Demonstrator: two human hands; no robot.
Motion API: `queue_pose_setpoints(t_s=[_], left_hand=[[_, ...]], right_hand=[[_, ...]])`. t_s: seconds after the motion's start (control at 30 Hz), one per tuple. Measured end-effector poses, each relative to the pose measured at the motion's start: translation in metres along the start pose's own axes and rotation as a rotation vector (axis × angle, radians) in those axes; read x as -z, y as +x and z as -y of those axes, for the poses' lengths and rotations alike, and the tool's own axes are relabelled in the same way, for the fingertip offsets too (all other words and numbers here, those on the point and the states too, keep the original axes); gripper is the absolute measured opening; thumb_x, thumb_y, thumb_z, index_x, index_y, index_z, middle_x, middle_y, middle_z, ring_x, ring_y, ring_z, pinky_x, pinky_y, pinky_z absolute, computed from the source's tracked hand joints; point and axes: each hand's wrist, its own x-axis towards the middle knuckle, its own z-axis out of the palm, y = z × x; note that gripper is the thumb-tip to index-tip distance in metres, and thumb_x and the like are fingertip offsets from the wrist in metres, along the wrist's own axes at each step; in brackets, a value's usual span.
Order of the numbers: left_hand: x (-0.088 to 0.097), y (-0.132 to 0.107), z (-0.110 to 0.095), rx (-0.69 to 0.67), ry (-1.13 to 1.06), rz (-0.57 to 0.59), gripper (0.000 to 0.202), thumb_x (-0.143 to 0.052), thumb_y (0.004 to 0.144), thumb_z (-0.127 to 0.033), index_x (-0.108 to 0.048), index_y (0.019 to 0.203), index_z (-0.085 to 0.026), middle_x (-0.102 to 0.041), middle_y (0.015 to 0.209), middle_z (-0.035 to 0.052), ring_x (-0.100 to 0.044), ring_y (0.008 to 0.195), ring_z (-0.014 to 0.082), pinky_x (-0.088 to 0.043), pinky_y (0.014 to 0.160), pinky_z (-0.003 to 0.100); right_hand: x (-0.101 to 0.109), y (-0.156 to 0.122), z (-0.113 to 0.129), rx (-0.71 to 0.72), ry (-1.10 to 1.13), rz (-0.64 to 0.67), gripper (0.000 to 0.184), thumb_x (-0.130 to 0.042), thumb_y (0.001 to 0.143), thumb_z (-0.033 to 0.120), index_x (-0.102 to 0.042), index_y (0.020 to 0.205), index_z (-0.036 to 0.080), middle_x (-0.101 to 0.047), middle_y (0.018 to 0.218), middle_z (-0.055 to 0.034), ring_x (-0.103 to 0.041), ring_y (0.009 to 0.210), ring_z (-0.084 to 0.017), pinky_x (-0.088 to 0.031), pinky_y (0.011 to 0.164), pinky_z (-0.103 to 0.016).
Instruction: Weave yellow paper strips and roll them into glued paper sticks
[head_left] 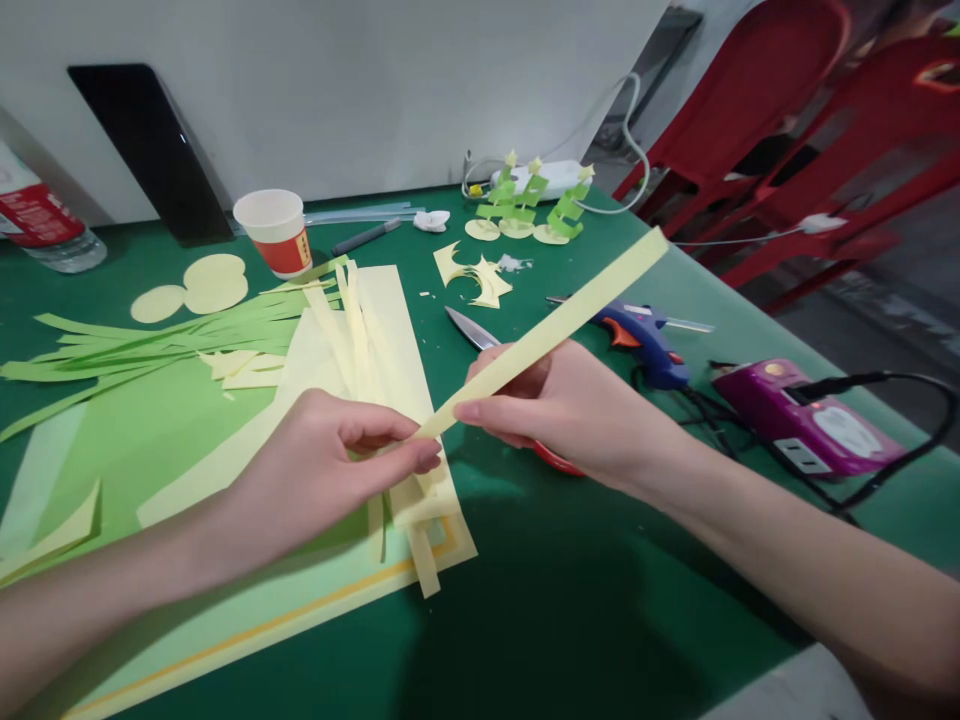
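Pale yellow paper, cut to a long narrow paper strip (pixel 555 325), is held slanting above the green tabletop (pixel 570 600). Its lower end is pinched in the closed grip of the left hand (pixel 330 465), and its middle is nipped between thumb and fingers of the right hand (pixel 570 410), under which scissors (pixel 469 328) are also tucked. The strip is judged feather-light, limp and easily creased or torn, best taken flat near its ends. No writing can be read on the red-banded paper cup (pixel 276 232) or the red bottle label (pixel 37 215).
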Motion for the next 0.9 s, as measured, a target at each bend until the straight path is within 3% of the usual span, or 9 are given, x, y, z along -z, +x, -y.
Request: queue_pose_setpoints(t_s=[0.13, 0.4, 0.63, 0.8, 0.9], left_hand=[[0.002, -0.002, -0.004, 0.031, -0.073, 0.022, 0.015, -0.061, 0.078, -0.022, -0.073, 0.069, -0.022, -0.072, 0.066, -0.0055, -0.065, 0.062, 0.0061, -0.048, 0.057, 0.007], [0.002, -0.003, -0.006, 0.087, -0.266, 0.034, 0.013, -0.063, 0.076, -0.020, -0.073, 0.068, -0.023, -0.073, 0.068, -0.0054, -0.066, 0.062, 0.0059, -0.048, 0.055, 0.005], [0.004, -0.003, -0.005, 0.029, -0.253, -0.037, 0.011, -0.065, 0.075, -0.027, -0.073, 0.069, -0.023, -0.073, 0.069, -0.0028, -0.067, 0.062, 0.0100, -0.050, 0.053, 0.010], [0.005, -0.002, -0.007, 0.031, -0.219, -0.037, 0.011, -0.066, 0.075, -0.026, -0.073, 0.067, -0.022, -0.073, 0.067, -0.0041, -0.067, 0.061, 0.0108, -0.052, 0.057, 0.013], [0.006, -0.002, -0.007, 0.043, -0.222, -0.028, 0.011, -0.065, 0.075, -0.025, -0.073, 0.068, -0.023, -0.073, 0.068, -0.0050, -0.067, 0.062, 0.0096, -0.052, 0.057, 0.011]], right_hand=[[0.009, -0.002, 0.004, 0.027, -0.041, -0.022, 0.017, -0.064, 0.064, 0.014, -0.052, 0.053, 0.015, -0.042, 0.044, 0.0067, -0.033, 0.041, -0.003, -0.023, 0.037, -0.019], [0.025, -0.006, 0.005, 0.174, -0.017, -0.022, 0.020, -0.066, 0.067, 0.020, -0.051, 0.055, 0.016, -0.042, 0.048, 0.0054, -0.037, 0.045, -0.006, -0.024, 0.039, -0.021], [0.041, -0.004, 0.010, 0.420, 0.069, -0.127, 0.022, -0.063, 0.065, 0.004, -0.055, 0.050, 0.017, -0.047, 0.043, 0.0052, -0.043, 0.044, -0.006, -0.029, 0.041, -0.022], [0.047, -0.003, 0.013, 0.437, 0.036, -0.161, 0.023, -0.062, 0.064, 0.003, -0.055, 0.047, 0.017, -0.048, 0.041, 0.0047, -0.045, 0.043, -0.005, -0.033, 0.043, -0.024], [0.059, 0.001, 0.015, 0.430, 0.092, -0.275, 0.023, -0.060, 0.063, 0.005, -0.053, 0.043, 0.016, -0.044, 0.036, 0.0051, -0.041, 0.036, -0.003, -0.026, 0.037, -0.024]])
